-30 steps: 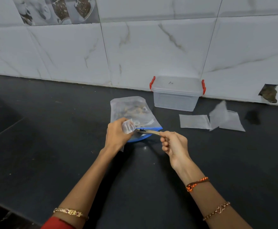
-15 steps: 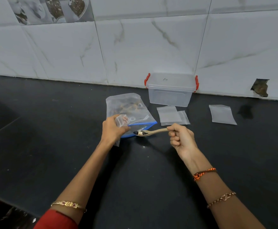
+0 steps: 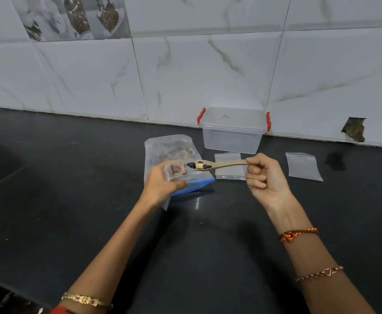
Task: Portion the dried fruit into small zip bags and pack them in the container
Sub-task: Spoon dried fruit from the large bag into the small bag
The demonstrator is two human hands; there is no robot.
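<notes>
My left hand (image 3: 162, 184) grips a small clear zip bag (image 3: 174, 171) with its mouth held open toward the right. My right hand (image 3: 264, 177) pinches the handle of a wooden spoon (image 3: 221, 164); its bowl carries dark and pale dried fruit (image 3: 198, 165) just right of the bag's mouth. Behind my left hand lies the large bag of dried fruit (image 3: 169, 150) with a blue zip edge. A clear lidded container (image 3: 233, 132) with red clips stands against the wall.
Two empty small zip bags lie on the black counter: one (image 3: 229, 168) under the spoon, another (image 3: 303, 166) further right. The tiled wall has a broken hole (image 3: 354, 132) at the far right. A counter seam runs at the left.
My right hand has drawn the spoon out of the large bag with fruit on it and raised it to the mouth of the small bag. The view shifted slightly.
</notes>
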